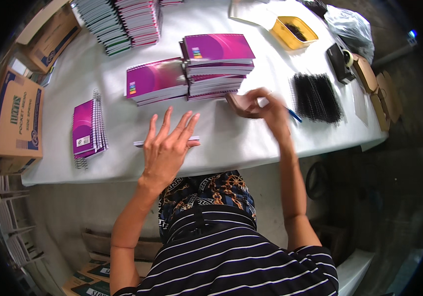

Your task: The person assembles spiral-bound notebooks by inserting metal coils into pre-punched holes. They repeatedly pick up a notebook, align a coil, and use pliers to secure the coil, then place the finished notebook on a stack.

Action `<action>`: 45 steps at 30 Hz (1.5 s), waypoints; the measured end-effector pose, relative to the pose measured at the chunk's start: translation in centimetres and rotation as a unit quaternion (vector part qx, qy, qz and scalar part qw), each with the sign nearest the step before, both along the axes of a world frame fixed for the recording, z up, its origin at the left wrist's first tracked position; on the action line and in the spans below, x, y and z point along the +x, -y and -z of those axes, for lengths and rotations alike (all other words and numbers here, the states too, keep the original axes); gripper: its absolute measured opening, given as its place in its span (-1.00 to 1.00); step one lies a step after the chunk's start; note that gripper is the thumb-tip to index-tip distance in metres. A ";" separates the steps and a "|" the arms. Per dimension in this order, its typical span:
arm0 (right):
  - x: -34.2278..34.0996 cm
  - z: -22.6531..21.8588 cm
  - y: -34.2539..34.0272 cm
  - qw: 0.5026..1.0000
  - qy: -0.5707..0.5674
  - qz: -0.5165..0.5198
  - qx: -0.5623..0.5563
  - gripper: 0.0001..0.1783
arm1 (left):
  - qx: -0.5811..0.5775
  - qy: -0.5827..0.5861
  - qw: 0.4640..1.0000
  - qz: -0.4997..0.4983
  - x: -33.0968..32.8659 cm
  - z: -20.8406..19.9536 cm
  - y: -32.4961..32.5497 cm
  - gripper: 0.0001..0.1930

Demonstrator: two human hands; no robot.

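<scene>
My left hand (164, 148) lies with its fingers spread over a thin, pale strip-like item (193, 140) near the table's front edge. Most of that item is hidden beneath the palm. My right hand (274, 109), smeared by motion, is at a brown, block-like thing (243, 106); whether the fingers grip it is unclear. A blue pen (294, 115) lies just right of this hand. Beyond both hands rise stacks of purple notebooks, a lower one (154, 79) and a taller one (219, 48). Left of my left hand sit spiral-bound purple notebooks (84, 129).
Black spiral coils (316, 97) lie at the right, near a black box with a tape roll (340, 63). Farther back stands a yellow tub (294, 32) with dark bits inside. Cardboard boxes (16, 118) line the left edge; more notebook stacks (137, 22) are at the back.
</scene>
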State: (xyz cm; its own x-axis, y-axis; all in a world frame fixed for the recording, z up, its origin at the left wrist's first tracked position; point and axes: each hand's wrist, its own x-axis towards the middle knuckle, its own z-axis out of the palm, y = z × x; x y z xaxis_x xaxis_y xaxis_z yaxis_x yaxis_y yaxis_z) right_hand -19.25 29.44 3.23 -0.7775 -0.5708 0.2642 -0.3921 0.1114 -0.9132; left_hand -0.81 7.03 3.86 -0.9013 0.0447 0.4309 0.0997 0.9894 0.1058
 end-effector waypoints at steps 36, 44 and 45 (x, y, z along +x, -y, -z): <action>5.9 -1.2 5.2 0.977 -0.184 -0.063 0.084 -0.70 | 0.031 -0.013 0.998 -0.049 -1.5 0.0 -0.4 -0.46; 5.5 -0.5 4.7 0.964 -0.220 -0.124 0.077 -0.75 | 0.032 0.009 0.999 -0.037 -1.7 -0.1 -0.1 -0.43; 5.8 -0.7 4.7 0.966 -0.197 -0.142 0.086 -0.76 | 0.030 0.023 0.998 -0.044 -1.6 -0.2 0.0 -0.42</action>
State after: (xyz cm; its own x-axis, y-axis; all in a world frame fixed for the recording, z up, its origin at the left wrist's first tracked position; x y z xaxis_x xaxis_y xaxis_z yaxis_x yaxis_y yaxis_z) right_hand -13.47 24.70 3.89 -0.4409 -0.8087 0.3895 -0.7430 0.0853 -0.6638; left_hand -2.38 7.07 4.01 -0.9195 -0.0596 0.3885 0.0066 0.9859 0.1669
